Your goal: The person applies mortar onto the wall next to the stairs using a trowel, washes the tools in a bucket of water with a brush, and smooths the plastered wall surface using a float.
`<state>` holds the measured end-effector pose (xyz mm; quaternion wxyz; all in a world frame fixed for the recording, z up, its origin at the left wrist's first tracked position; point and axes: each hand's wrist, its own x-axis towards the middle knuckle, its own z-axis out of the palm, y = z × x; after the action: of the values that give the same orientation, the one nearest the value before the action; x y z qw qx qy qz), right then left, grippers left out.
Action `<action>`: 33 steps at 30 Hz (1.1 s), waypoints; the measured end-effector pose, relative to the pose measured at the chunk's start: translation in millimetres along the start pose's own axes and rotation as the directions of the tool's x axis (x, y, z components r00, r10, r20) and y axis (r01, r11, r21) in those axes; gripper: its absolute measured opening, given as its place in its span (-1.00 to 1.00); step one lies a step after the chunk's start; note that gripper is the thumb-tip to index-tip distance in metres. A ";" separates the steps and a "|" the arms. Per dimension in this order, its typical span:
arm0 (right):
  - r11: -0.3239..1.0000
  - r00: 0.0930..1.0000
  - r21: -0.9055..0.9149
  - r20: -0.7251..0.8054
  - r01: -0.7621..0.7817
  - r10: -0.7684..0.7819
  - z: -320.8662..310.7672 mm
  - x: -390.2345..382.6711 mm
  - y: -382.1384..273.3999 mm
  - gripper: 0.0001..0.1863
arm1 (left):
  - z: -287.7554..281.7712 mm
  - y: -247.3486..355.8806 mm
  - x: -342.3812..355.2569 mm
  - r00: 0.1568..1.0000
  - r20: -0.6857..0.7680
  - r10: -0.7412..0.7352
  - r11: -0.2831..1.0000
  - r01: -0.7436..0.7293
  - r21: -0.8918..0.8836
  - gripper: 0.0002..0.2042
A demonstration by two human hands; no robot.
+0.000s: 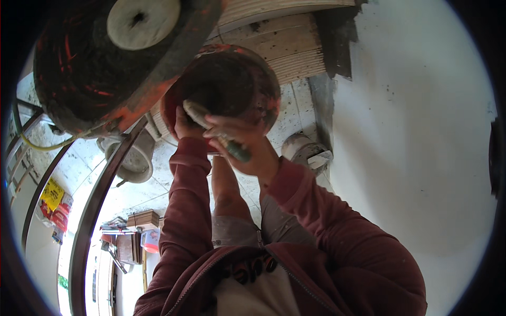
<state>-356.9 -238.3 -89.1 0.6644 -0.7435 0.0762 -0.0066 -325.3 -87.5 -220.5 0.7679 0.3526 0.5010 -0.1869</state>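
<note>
The floor point(158, 189) is pale tile, speckled and dusty, with thin joint lines crossing it. A white bucket point(129, 158) stands on it at left, under the edge of a large drum. To the right, near the wall, a second white bucket point(303, 150) sits on the tile. Farther off, a stack of ribbed tiles point(287, 50) lies on the floor. At near left, small wooden boxes point(142, 218) and tools point(116, 253) rest on it, with yellow and red bags point(55, 205) further left.
</note>
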 end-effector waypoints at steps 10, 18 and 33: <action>0.994 0.995 -0.077 0.064 -0.073 0.078 -31.4 30.5 -10.7 -0.86 | -2.7 9.9 -21.5 0.796 0.554 0.243 0.104 -0.589 0.801 -0.81; 0.974 0.980 -0.163 0.104 -0.154 0.172 -36.1 59.7 9.6 -0.92 | -14.6 11.6 -25.5 0.671 0.684 0.288 -0.152 -0.673 0.724 -0.76; 0.900 0.952 -0.339 0.034 -0.276 0.305 -26.1 53.9 110.2 -0.86 | -4.9 13.8 -38.6 0.504 0.838 0.210 -0.167 -0.826 0.538 -0.74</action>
<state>-318.2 -282.3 -200.0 0.5267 -0.8240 0.1574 0.1374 -336.1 -77.1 -182.0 0.4407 0.8649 -0.1595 -0.1799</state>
